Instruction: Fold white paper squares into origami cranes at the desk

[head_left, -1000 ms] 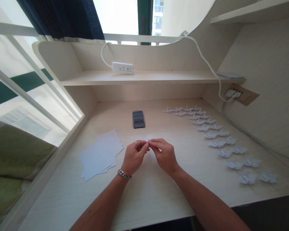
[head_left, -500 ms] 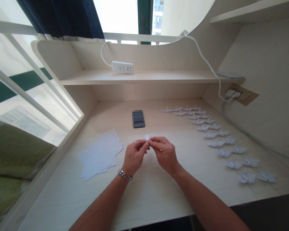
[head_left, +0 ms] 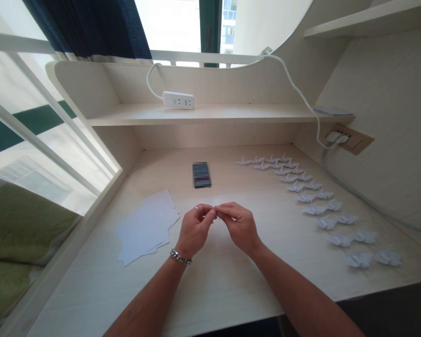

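A small piece of white folded paper point(head_left: 215, 208) is held in the air above the middle of the desk point(head_left: 231, 290). Almost all of it is hidden behind the fingers, so its exact shape cannot be told. The left hand point(head_left: 195, 229) and the right hand point(head_left: 240, 227) are close together, not spread, and each one seems to pinch the paper between thumb and fingers. For so small a paper, it is better to hold it only with the fingertips, keep both wrists calm, and press each crease slowly with a nail, so that the layers do not slip.

Both forearms come up from the front edge of the desk and meet at a narrow angle, and the elbows are out of view. The wrists are lifted above the desk. The left wrist wears a silver chain bracelet point(head_left: 180, 256), and a ring point(head_left: 197, 209) sits on one finger of the same hand.

Near the left edge of the desk lies a loose pile of white paper sheets point(head_left: 145, 227), not far from the left hand. Toward the back edge lies a flat dark object point(head_left: 201, 175), which is blurred. Along the right edge, folded paper cranes point(head_left: 315, 210) stand in two long rows that curve toward the back right corner. On the shelf point(head_left: 252, 114) above sits a white power strip point(head_left: 178, 100).
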`<state>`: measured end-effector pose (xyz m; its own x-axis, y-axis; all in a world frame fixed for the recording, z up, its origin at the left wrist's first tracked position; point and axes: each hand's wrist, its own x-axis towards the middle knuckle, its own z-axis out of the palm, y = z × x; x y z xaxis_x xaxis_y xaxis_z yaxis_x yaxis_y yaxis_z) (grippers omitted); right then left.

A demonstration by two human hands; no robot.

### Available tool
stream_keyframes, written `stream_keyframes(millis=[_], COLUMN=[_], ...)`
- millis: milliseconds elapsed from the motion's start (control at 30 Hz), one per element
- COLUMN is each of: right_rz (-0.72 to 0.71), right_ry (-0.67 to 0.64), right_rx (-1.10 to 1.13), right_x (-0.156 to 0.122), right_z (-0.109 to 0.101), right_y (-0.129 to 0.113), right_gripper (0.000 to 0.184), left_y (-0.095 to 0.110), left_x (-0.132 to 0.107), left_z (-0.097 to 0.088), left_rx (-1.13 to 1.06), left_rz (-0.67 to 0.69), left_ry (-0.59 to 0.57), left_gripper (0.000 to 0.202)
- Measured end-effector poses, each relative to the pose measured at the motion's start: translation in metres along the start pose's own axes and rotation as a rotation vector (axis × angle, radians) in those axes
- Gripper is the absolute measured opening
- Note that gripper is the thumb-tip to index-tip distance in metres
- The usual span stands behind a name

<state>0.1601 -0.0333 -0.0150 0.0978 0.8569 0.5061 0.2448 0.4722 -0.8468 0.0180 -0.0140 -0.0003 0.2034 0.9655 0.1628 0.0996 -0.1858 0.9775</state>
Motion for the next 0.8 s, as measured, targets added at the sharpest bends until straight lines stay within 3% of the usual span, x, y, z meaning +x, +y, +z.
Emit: stream_keyframes(millis=[333,633,800], right_rz=[0.329,0.389,0.390], right_ry=[-0.004,-0.012,0.065], right_rx=[0.334,0.341,0.219], right_x=[0.004,0.004,0.005], right_z=[0.000,0.001,0.000], right_y=[0.005,0.004,0.013], right_gripper=[0.014,0.021,0.022], left_y=[0.001,0.008,0.009], left_x=[-0.004,-0.005,-0.003], left_z=[-0.002,-0.002,-0.004], left_rx=[0.032,0.184,0.184], left_rz=[0.062,0.134,0.061], left_ry=[-0.053,-0.087,-0.110], left_gripper=[0.018,0.017,0.017])
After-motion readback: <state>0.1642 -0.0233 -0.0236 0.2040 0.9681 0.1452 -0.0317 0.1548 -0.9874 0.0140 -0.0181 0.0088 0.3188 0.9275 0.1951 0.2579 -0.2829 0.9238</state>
